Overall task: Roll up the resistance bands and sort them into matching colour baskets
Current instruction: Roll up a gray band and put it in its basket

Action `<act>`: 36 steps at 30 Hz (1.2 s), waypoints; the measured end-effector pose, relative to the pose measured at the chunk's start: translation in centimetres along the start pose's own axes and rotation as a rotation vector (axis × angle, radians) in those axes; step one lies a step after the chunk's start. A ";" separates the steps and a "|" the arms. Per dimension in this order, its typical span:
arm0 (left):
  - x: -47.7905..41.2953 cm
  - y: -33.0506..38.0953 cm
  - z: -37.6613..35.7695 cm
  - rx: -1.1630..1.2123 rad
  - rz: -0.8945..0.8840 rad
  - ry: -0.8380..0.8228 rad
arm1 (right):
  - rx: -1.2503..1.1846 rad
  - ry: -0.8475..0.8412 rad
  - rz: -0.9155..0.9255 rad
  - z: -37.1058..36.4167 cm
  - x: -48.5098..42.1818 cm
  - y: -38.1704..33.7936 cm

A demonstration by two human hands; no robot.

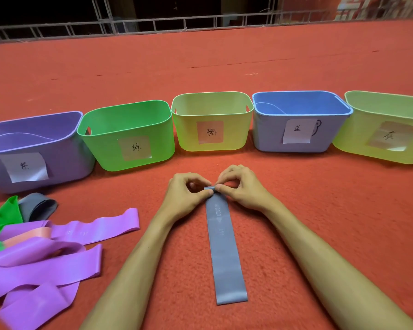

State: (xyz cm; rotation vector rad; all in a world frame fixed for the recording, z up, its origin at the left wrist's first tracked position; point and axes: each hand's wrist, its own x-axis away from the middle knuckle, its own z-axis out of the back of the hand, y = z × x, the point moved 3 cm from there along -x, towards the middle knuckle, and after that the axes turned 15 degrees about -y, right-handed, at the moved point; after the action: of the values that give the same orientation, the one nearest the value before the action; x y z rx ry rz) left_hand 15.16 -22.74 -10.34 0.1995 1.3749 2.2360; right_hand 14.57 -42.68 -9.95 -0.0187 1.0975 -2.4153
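I see the left hand (181, 197) and right hand (244, 189) pinch the flat grey rubber band (224, 253) — at its end nearest the middle yellow plastic basket (188, 139).

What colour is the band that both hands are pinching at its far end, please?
Blue-grey, with faint printed lettering; the band shows best in the head view.

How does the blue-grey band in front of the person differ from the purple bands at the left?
The blue-grey band lies straight and alone; the purple bands lie overlapped in a loose pile. The left hand and right hand pinch the blue-grey band's far end, where a roll has begun; no hand touches the purple bands, which are unrolled. Both are flat loops lying on the red carpet.
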 end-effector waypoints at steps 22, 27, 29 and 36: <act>0.0 -0.2 -0.1 -0.054 0.000 -0.003 | 0.001 -0.036 -0.023 -0.1 0.2 0.2; 0.1 0.0 0.0 -0.096 -0.005 -0.023 | -0.031 -0.021 0.018 0.0 0.4 -0.2; 0.1 0.0 0.1 -0.092 -0.011 -0.045 | -0.042 -0.024 0.035 0.1 0.4 -0.4; 0.2 0.1 0.2 -0.071 -0.028 -0.052 | -0.015 -0.011 -0.009 0.0 0.3 -0.2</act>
State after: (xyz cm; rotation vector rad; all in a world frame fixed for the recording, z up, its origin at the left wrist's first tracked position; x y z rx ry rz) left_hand 15.04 -22.53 -10.20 0.2101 1.2620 2.2362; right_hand 14.18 -42.69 -9.89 -0.0414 1.1129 -2.4122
